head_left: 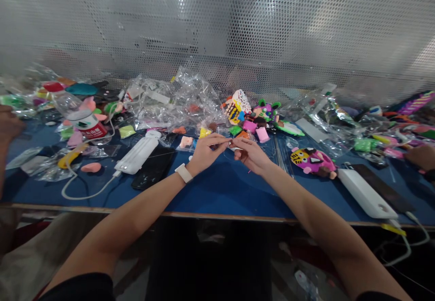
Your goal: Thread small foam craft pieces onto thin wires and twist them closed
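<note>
My left hand (206,151) and my right hand (250,154) meet above the blue table (217,192), fingertips almost touching. Between them they pinch a small piece of something (230,144); it is too small to tell what it is. A white watch band (184,173) sits on my left wrist. Just beyond the hands lie small lumps of coloured clay: yellow (204,132), peach (186,142), pink (262,134) and green (235,130).
A white power bank (137,155) and a black phone (153,169) lie left of my hands. A pink-and-yellow clay figure (312,160) and another power bank (366,193) lie on the right. Crumpled clear bags (170,99) fill the back. Other people's hands (421,156) reach in at both edges.
</note>
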{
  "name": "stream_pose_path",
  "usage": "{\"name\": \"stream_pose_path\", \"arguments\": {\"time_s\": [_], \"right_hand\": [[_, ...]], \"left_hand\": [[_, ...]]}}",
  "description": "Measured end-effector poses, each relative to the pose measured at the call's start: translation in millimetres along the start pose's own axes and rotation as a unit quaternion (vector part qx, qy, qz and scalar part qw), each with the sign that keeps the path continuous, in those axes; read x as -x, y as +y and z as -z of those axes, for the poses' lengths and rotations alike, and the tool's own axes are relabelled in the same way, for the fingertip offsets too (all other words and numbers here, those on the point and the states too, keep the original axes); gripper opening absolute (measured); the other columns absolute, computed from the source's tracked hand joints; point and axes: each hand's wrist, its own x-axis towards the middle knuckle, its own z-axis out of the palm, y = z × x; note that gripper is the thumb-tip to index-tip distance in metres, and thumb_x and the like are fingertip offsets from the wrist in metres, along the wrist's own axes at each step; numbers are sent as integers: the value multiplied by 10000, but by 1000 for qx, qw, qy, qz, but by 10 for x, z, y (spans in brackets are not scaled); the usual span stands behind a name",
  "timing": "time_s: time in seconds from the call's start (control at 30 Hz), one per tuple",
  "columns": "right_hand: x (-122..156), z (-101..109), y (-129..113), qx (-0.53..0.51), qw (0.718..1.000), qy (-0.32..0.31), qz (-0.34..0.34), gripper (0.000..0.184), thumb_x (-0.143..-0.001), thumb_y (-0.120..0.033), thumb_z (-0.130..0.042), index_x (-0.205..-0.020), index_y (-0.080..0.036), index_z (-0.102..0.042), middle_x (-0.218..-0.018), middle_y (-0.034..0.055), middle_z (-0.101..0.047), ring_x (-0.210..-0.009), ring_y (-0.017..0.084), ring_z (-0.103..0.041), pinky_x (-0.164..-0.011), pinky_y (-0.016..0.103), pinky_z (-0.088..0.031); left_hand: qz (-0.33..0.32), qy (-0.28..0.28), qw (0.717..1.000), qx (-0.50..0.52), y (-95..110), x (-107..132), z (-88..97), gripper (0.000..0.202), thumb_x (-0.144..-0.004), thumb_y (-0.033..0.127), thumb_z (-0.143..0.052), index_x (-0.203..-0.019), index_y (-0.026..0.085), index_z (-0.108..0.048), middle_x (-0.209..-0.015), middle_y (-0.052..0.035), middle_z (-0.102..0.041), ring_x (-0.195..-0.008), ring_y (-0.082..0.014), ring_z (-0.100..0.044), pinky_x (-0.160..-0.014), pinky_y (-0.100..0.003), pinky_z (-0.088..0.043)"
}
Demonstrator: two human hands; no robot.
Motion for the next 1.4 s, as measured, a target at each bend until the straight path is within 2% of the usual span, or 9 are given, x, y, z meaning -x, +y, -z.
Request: {"name": "stream_pose_path", "arguments": {"time_s": [0.13,0.23,0.37,0.57,0.7,0.87,1.03,1.23,1.4], "right_hand": [[4,-5,17,14,1000,-11,19,385,-654,-445,-958,-882,-202,-765,-843,-12,-730,-514,50,-536,-523,223,-522],[9,-14,20,20,999,-23,20,414,-646,-461,-962,-908,-201,-774,-865,-7,-736,-525,53,-546,-542,233,-530],[31,-31,7,31,998,-53,18,393,-681,-487,-942,-872,-202,-751,-755,-27,-684,-534,69,-570,-537,230,-517],[34,-38,21,39,997,-52,35,420,-677,-522,-940,-848,-208,-719,-733,-37,-676,-510,72,-574,-536,238,-532],[25,-35,43,51,996,-47,50,426,-683,-533,-934,-874,-215,-724,-722,-36,-683,-503,84,-590,-535,253,-551],[43,-46,36,69,995,-43,64,413,-698,-529,-925,-879,-213,-730,-818,-17,-719,-497,79,-600,-505,251,-539],[56,-65,24,93,992,-44,72,405,-707,-532,-917,-851,-203,-731,-819,-17,-717,-490,79,-617,-478,233,-529],[36,-61,43,111,989,-28,97,427,-712,-550,-904,-859,-184,-742,-789,-20,-713,-433,70,-598,-416,217,-509],[44,-65,35,151,978,1,143,394,-738,-538,-886,-851,-178,-772,-758,-5,-721,-399,75,-594,-368,204,-464]], "left_hand": [[16,-2,1000,6,12,3,-2,156,-983,274,-703,-1089,240,-813,-1074,-60,-775,-844,-134,-702,-655,-249,-554],[15,-4,1000,9,0,6,2,184,-1000,289,-679,-1127,239,-803,-1108,-70,-762,-846,-129,-696,-648,-242,-549],[13,-7,1000,10,-10,6,7,184,-1000,306,-679,-1122,251,-805,-1100,-70,-746,-863,-131,-676,-638,-232,-542],[64,-2,990,125,25,10,-28,225,-989,396,-691,-1098,238,-809,-1079,-75,-708,-657,-79,-601,-555,-230,-531],[107,18,975,194,35,10,-74,283,-975,465,-703,-1077,221,-805,-948,-55,-682,-575,-70,-556,-493,-238,-488],[145,22,963,228,25,7,-104,326,-971,509,-698,-1056,211,-800,-753,-17,-643,-545,-85,-505,-473,-250,-448],[135,19,961,242,57,-2,-84,303,-939,495,-746,-1041,219,-820,-725,-8,-609,-538,-79,-513,-478,-243,-422],[114,45,968,220,79,-4,-63,265,-920,466,-769,-1016,228,-837,-846,-29,-650,-526,-51,-515,-469,-224,-414],[113,66,972,194,67,2,-53,231,-898,441,-791,-939,217,-830,-728,-5,-632,-505,-59,-521,-462,-212,-400]]}}
